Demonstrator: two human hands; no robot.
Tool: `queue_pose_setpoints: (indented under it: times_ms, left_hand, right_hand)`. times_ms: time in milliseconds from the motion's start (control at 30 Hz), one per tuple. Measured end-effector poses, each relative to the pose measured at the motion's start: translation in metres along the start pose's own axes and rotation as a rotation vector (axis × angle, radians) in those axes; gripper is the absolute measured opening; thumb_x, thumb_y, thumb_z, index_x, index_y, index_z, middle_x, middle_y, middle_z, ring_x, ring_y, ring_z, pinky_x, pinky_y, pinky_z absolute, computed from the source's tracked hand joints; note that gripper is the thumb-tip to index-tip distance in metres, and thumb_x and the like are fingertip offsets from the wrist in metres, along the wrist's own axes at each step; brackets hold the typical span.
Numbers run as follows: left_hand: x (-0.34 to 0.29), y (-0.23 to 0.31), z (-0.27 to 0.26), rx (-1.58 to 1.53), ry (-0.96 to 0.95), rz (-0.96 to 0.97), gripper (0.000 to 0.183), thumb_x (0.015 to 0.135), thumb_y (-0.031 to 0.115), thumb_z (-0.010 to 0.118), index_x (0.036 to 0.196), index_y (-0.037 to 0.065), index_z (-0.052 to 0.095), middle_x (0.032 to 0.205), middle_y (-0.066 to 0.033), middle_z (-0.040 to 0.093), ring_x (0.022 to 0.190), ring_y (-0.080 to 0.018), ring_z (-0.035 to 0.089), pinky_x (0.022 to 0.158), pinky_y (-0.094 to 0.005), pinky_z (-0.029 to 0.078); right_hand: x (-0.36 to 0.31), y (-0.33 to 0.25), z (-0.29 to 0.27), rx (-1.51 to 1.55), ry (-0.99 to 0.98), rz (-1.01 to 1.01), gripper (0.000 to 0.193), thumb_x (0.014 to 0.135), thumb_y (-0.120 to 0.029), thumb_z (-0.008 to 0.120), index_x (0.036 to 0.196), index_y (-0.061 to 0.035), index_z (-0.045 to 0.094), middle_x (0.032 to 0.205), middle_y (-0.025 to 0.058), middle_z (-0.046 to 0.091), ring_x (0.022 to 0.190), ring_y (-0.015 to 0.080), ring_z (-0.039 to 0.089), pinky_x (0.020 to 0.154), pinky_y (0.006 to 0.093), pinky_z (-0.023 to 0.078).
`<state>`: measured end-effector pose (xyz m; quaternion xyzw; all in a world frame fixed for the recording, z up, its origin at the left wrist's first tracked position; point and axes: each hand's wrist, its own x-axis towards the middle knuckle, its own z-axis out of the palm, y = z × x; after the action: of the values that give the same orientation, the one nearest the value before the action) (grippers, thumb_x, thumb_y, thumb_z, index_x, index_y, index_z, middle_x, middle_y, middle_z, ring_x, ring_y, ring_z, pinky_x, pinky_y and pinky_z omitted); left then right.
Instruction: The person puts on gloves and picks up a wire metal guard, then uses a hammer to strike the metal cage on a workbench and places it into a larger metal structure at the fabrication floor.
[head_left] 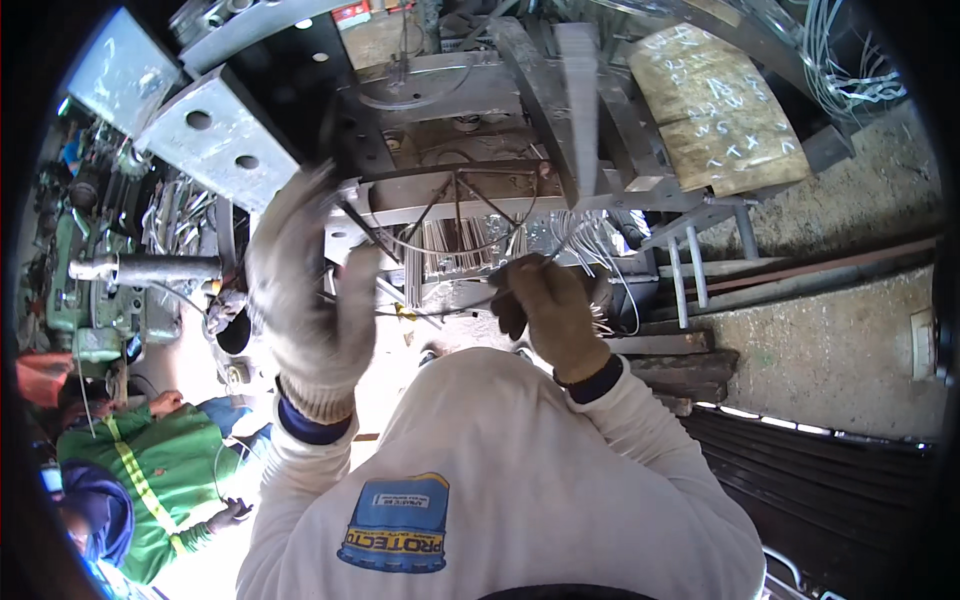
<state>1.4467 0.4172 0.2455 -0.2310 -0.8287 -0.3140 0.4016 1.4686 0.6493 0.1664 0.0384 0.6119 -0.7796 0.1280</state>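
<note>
My left hand (312,285), in a pale knitted glove, is raised beside the bench edge, smeared by motion. Its thumb stands apart from the fingers, and I see nothing in its grasp. Closed fingers of my right hand (553,312), in a tan glove, hold a thin metal rod (440,312) that reaches left toward my left hand. Just beyond both hands is a frame of bent rods (458,195), with a curved piece and slanting struts, against the steel bench edge (400,196). Whether the held rod touches that frame is hidden.
Bundled thin rods (450,245) lie below the bench edge. A holed steel plate (215,130) juts in at left, near a green machine (80,290). A marked tan sheet (715,110) and coiled wire (850,80) are at right. A person in green (140,480) sits lower left.
</note>
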Motion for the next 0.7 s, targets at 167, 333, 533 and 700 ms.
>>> queue_pose_setpoints:
  times_ms: [167,333,533,700]
  left_hand:
    - [-0.103,-0.031,-0.016,0.166,0.126,-0.210,0.051,0.099,0.012,0.065,0.140,-0.007,0.043,0.133,-0.0217,0.057,0.118,-0.0311,0.062,0.100,-0.0419,0.053]
    - [-0.150,-0.031,0.030,-1.142,-0.008,-1.426,0.064,0.103,0.037,0.060,0.148,-0.002,0.037,0.137,-0.0176,0.052,0.121,-0.0295,0.059,0.099,-0.0429,0.053]
    - [-0.106,-0.018,0.059,-1.074,-0.109,-1.402,0.049,0.107,0.028,0.050,0.145,-0.001,0.043,0.102,-0.0106,0.069,0.087,-0.0197,0.071,0.078,-0.0315,0.060]
    - [-0.099,-0.041,0.055,-1.061,-0.120,-1.397,0.040,0.106,0.025,0.053,0.135,-0.002,0.050,0.097,-0.0164,0.072,0.083,-0.0256,0.074,0.067,-0.0307,0.061]
  right_hand:
    - [0.010,0.035,-0.010,0.084,-0.062,0.196,0.037,0.106,-0.034,0.053,0.099,0.0006,0.063,0.070,0.0058,0.061,0.055,0.0117,0.054,0.050,0.0272,0.044]
    - [0.025,0.069,-0.029,0.428,-0.031,0.305,0.029,0.103,-0.030,0.060,0.094,-0.0024,0.065,0.065,0.0031,0.058,0.053,0.0117,0.055,0.048,0.0249,0.043]
    - [0.029,0.073,-0.027,0.446,0.042,0.293,0.038,0.104,-0.037,0.057,0.096,-0.0013,0.065,0.063,0.0062,0.058,0.048,0.0151,0.053,0.044,0.0297,0.040]
    - [0.032,0.063,-0.025,0.447,0.020,0.320,0.041,0.103,-0.040,0.059,0.103,-0.0002,0.069,0.069,0.0035,0.063,0.052,0.0113,0.055,0.045,0.0234,0.040]
